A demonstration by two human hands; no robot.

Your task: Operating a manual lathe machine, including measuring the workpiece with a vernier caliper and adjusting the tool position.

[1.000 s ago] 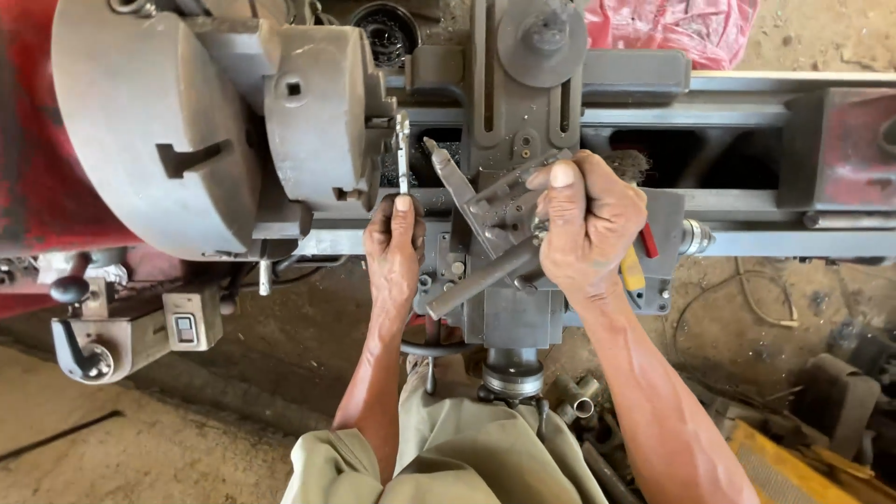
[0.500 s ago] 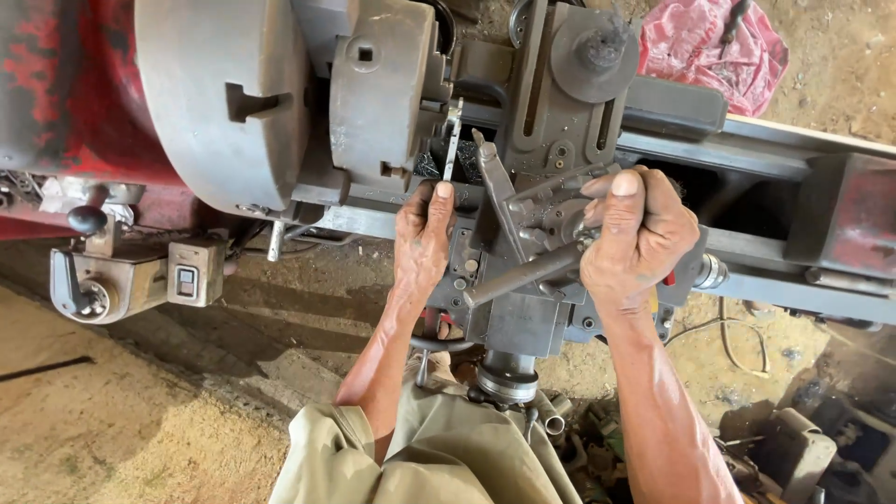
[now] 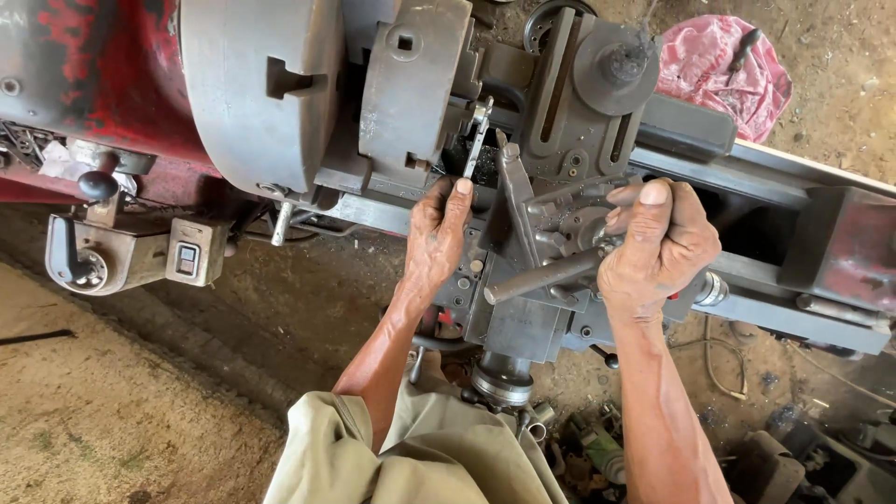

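We look down on a lathe [image 3: 821,243] with a red body at the left. Our left hand [image 3: 437,241] lies on the carriage, near the middle of the view. Its fingers are closed together on the lower end of a small flat wrench [image 3: 476,140], which stands almost upright and points to 12 o'clock from the hand. The upper end of the wrench sits just beside the grey chuck [image 3: 411,89], at 3 o'clock of it.

Our right hand [image 3: 658,247] is at 3 o'clock of the left one, well apart from it. It is wrapped around the end of a round steel handle bar [image 3: 541,277]. The bar runs out of the fist toward 8 o'clock, and the thumb points up to 12 o'clock. The grip looks firm, with the fingers curled over the part of the tool post [image 3: 583,112] below it.

At 1 o'clock of the right hand, a pink cloth [image 3: 719,79] lies on the dirt floor behind the machine. At 9 o'clock of the left hand, a grey lever box [image 3: 121,257] hangs under the headstock. Our olive trousers [image 3: 420,457] show at 6 o'clock.
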